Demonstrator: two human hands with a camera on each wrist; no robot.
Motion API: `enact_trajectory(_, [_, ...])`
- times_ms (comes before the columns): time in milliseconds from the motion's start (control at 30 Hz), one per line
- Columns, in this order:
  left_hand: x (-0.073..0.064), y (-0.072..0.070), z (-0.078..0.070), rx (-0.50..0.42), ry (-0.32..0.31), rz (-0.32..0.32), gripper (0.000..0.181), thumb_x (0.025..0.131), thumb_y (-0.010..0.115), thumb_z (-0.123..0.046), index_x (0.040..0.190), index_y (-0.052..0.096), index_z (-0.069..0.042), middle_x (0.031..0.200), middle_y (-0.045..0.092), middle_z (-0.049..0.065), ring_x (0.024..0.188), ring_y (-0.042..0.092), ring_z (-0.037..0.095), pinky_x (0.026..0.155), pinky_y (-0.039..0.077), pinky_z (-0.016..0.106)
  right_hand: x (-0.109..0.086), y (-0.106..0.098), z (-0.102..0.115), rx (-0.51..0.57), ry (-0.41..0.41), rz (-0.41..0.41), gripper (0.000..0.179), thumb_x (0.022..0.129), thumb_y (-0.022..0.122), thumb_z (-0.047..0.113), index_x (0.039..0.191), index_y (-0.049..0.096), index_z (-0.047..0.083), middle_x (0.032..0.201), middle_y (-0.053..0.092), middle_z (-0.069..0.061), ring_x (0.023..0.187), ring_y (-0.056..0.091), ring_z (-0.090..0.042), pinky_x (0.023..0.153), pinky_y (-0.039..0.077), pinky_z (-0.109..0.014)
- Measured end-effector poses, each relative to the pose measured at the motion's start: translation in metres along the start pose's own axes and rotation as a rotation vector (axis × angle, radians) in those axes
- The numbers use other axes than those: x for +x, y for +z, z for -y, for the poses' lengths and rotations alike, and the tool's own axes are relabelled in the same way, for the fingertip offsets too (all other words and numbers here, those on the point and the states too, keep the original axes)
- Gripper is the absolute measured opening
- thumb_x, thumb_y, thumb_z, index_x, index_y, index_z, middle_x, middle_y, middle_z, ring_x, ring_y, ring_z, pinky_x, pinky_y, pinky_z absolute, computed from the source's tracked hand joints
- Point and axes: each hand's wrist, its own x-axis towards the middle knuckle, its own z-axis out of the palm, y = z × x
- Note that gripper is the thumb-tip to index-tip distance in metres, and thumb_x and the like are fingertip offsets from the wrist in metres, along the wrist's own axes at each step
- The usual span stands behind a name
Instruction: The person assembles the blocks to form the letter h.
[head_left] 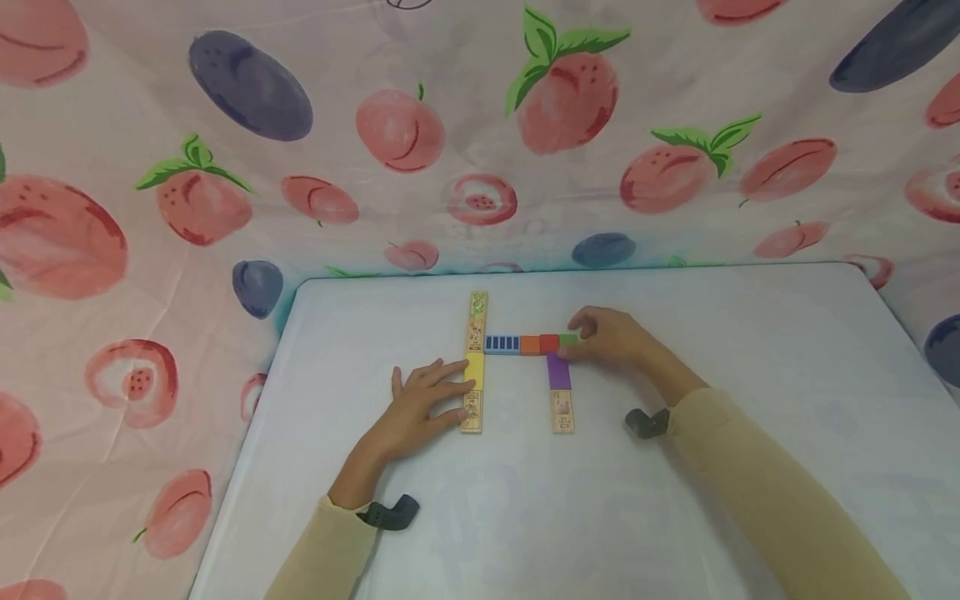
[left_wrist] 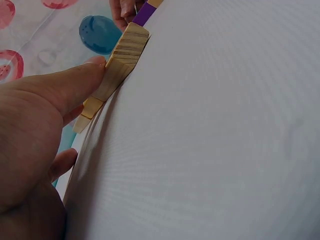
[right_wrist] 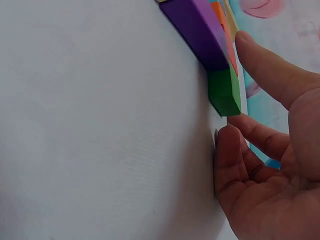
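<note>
My left hand (head_left: 416, 414) spreads its straight fingers over a column of wooden blocks, the fingertips at a yellow block (head_left: 475, 372) and the thumb on the printed wooden block (left_wrist: 114, 77) at the near end. My right hand (head_left: 611, 335) is at the right end of a joined row. That row runs from a blue block with dark bars (head_left: 502, 344) through an orange block (head_left: 530, 345) and a red block (head_left: 549, 342) to a green block (right_wrist: 224, 92). The right thumb reaches over the row; loosely bent fingers lie by the green block's free end.
A purple block (head_left: 558, 372) extends toward me from the row, with a printed wooden block (head_left: 562, 412) at its near end. More printed wooden blocks (head_left: 476, 321) form the column's far part. All lie on a white table (head_left: 525, 517) against a fruit-patterned cloth (head_left: 337, 75).
</note>
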Motion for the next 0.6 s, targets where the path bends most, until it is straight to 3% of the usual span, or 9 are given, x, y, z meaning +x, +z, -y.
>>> enact_trajectory(233, [-0.0002, -0.0003, -0.0002, -0.001, 0.005, -0.005, 0.048, 0.098, 0.065, -0.049, 0.143, 0.06, -0.035, 0.163, 0.038, -0.016, 0.158, 0.022, 0.024, 0.117, -0.01, 0.073, 0.0003, 0.0027, 0.0009, -0.022, -0.042, -0.022, 0.065, 0.077, 0.087, 0.049, 0.126, 0.062, 0.014, 0.119, 0.063, -0.013, 0.11, 0.058, -0.031, 0.094, 0.05, -0.047])
enact_trajectory(600, [-0.0007, 0.0008, -0.0003, -0.008, -0.003, -0.005, 0.047, 0.098, 0.065, -0.049, 0.143, 0.06, -0.036, 0.163, 0.038, -0.017, 0.158, 0.021, 0.022, 0.118, -0.011, 0.071, -0.0026, -0.0004, -0.0007, -0.021, -0.032, -0.004, 0.061, 0.08, 0.086, 0.044, 0.127, 0.061, 0.014, 0.119, 0.063, -0.013, 0.112, 0.058, -0.032, 0.096, 0.05, -0.049])
